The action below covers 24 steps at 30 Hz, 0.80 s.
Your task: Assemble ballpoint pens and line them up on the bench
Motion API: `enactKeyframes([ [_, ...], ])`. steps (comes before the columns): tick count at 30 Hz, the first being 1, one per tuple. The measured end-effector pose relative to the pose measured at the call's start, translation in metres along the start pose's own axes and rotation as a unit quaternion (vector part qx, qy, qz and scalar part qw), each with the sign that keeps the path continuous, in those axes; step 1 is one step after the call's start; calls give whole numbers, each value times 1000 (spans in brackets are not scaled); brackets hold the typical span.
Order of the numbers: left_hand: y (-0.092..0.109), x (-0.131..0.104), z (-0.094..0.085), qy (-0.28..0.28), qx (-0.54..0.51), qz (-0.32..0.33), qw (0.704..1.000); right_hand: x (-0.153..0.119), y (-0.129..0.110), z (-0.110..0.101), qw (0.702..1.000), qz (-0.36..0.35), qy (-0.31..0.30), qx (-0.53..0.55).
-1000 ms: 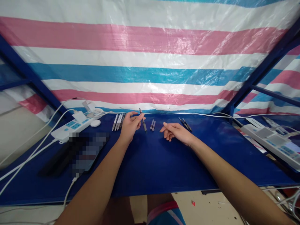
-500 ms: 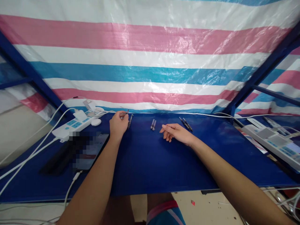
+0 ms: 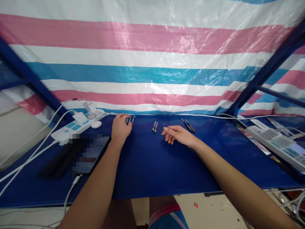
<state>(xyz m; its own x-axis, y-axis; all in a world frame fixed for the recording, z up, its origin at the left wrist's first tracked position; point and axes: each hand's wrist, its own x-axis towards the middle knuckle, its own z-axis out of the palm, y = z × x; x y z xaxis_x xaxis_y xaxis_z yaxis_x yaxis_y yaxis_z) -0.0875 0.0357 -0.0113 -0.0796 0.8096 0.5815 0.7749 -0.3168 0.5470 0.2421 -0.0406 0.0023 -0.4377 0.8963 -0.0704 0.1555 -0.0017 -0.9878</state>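
So the left hand (image 3: 121,127) is over by the far edge of the blue tabletop (image 3: 152,165), left of the middle, fingers curled down over a few pens (image 3: 129,120). Can't tell if it's actually gripping one, the hand hides too much. One more pen (image 3: 133,120) pokes out just beside the fingertips. My read is that it's mid-handling there, either placing or picking, and a single frame won't settle which.

Right hand (image 3: 177,135) is just hanging out nearer the right side, fingers loosely curled, thumb on top, nothing in it that I can see. Two pens side by side (image 3: 155,126) lie between the hands, and two darker ones (image 3: 188,125) are slanted just behind the right hand, toward the far edge.

Imo moving any pen in that left bunch calls for a light thumb-and-finger pinch on one barrel, since they're close together and could roll or get nudged. Over toward the left edge there's a phone (image 3: 94,159) and a white power strip (image 3: 71,129).
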Motion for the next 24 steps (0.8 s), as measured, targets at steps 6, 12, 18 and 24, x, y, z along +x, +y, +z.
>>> enactKeyframes([
  [6,38,-12,6,-108,-60,78,989,-1,-4,-9,997,-34,47,-58],
  [12,62,-32,20,-238,-98,169,951,-6,-7,-45,882,-65,260,-388],
  [18,60,-35,25,-248,-67,161,953,-7,-4,-74,823,-11,330,-461],
  [24,52,-31,30,-201,-41,115,972,-9,7,-90,801,59,315,-507],
])
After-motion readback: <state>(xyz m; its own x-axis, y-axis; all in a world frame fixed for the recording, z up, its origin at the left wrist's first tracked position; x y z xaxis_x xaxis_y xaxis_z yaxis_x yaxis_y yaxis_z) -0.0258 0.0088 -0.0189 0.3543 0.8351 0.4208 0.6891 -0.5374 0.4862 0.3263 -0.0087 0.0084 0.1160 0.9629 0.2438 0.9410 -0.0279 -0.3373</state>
